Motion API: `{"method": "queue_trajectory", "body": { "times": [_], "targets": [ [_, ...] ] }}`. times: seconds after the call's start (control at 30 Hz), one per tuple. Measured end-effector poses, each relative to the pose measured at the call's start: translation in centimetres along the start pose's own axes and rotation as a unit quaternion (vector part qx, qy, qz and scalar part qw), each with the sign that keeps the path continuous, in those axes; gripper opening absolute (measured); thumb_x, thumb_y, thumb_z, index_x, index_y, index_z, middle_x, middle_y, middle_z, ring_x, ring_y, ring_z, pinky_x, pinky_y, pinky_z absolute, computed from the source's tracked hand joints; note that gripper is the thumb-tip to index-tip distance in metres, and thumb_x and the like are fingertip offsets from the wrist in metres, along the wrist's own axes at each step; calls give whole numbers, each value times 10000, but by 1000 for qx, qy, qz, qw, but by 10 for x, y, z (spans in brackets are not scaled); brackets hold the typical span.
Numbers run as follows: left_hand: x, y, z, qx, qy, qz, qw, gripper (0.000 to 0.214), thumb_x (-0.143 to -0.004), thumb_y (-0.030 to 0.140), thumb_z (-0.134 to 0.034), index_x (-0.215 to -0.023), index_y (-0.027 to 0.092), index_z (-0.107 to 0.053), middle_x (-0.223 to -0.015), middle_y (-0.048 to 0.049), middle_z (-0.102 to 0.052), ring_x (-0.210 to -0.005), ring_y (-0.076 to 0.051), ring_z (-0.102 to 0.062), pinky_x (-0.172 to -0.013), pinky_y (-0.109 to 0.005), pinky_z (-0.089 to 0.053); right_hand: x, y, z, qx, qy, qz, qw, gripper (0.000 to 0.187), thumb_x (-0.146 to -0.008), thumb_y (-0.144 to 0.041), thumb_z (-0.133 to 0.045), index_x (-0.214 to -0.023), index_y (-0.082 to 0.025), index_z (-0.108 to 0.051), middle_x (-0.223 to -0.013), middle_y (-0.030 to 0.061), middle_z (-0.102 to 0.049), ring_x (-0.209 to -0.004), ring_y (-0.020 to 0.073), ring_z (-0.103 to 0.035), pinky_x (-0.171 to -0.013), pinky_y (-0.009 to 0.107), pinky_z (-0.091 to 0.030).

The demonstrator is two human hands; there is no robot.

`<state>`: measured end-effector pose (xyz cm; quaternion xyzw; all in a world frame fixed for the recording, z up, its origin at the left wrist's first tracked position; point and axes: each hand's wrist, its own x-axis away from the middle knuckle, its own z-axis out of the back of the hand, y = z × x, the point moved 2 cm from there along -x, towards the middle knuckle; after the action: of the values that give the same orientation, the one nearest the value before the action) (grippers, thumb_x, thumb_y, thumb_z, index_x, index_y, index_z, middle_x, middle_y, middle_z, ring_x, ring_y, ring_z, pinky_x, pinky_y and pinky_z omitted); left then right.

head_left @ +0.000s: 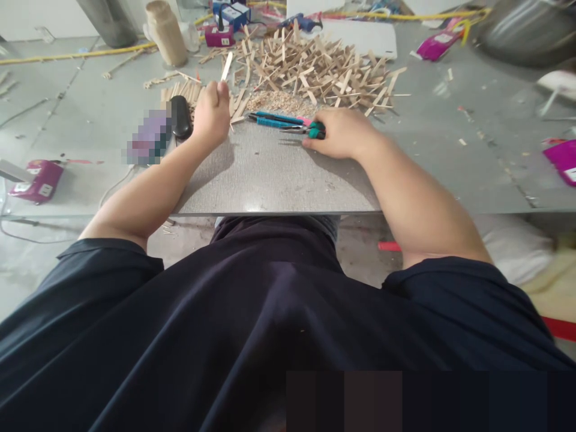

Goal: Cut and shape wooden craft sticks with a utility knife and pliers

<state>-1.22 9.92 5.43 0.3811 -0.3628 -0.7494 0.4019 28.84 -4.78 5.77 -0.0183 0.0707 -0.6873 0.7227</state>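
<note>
My left hand [211,111] is closed on a flat wooden craft stick [227,66], which points up and away from me. My right hand [339,132] is wrapped round the green and black handles of a pair of pliers [294,128]; the metal jaws point left, just above the table. Right behind the jaws lies a blue knife-like tool [272,120], partly covered by the pliers and hand. Beyond it is a small heap of wood crumbs [279,103]. A large loose pile of craft sticks [310,69] spreads behind both hands.
Beside my left wrist are a black oval case [181,117] and a blurred-out flat object [150,138]. A beige cylinder [165,33], a yellow cable [90,53] and a white board [364,39] stand or lie farther back. Purple blocks [38,180] sit around the table [270,180].
</note>
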Motion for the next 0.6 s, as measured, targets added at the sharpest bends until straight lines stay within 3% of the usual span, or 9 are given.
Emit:
{"method": "queue_trajectory", "body": {
  "times": [0.03, 0.1, 0.17, 0.27, 0.4, 0.5, 0.6],
  "targets": [
    [2, 5, 8, -82, 74, -15, 994, 494, -1191, 408, -588, -780, 296, -336, -721, -14, -313, -852, -239, -368, -791, -410, -237, 0, 0, 0, 5, -1, 4, 1000, 358, -1002, -585, -732, -1210, -295, -754, -1310, 178, -812, -1179, 460, -733, -895, 586, -583],
    [3, 9, 15, -164, 79, -17, 983, 523, -1121, 283, -760, -811, 277, -339, -776, 11, -323, -839, -206, -262, -815, -398, -210, 0, -1, -2, 12, -1, 5, 1000, 384, -981, -565, -753, -1210, -256, -765, -1301, 202, -816, -1153, 467, -748, -875, 581, -584],
    [1, 6, 16, -183, 29, 2, 983, 581, -1018, 144, -874, -818, 269, -343, -783, 24, -303, -852, -197, -227, -846, -379, -217, 0, -2, -4, 12, 5, 6, 1000, 413, -965, -563, -765, -1241, -258, -779, -1306, 191, -821, -1163, 473, -754, -892, 594, -594],
    [-3, -3, 13, -179, -25, 23, 983, 563, -958, 53, -869, -788, 264, -376, -757, 20, -312, -866, -197, -240, -877, -364, -237, 0, -3, -8, 3, 18, 23, 1000, 464, -956, -564, -770, -1322, -280, -795, -1328, 167, -822, -1277, 489, -728, -1002, 629, -604],
    [-3, -9, 6, -206, -30, 6, 978, 535, -935, 43, -839, -740, 257, -388, -726, 7, -270, -869, -203, -230, -890, -368, -252, -1, -4, -10, -19, 11, 51, 998, 537, -944, -557, -790, -1416, -301, -783, -1415, 153, -797, -1451, 509, -631, -1179, 677, -556],
    [-1, -9, 2, -211, -27, -5, 977, 542, -964, 16, -793, -731, 262, -369, -721, -1, -183, -879, -210, -218, -930, -354, -268, -1, -5, -10, -35, 4, 66, 997, 532, -951, -558, -790, -1423, -312, -778, -1477, 148, -765, -1500, 506, -596, -1226, 683, -532],
    [0, -9, 0, -216, -24, -4, 976, 516, -925, -22, -782, -715, 260, -405, -687, 9, -248, -861, -192, -232, -917, -347, -288, -2, -5, -11, -43, 5, 73, 996, 535, -946, -549, -811, -1415, -293, -774, -1488, 163, -750, -1511, 514, -587, -1238, 673, -520]
  ]
}}
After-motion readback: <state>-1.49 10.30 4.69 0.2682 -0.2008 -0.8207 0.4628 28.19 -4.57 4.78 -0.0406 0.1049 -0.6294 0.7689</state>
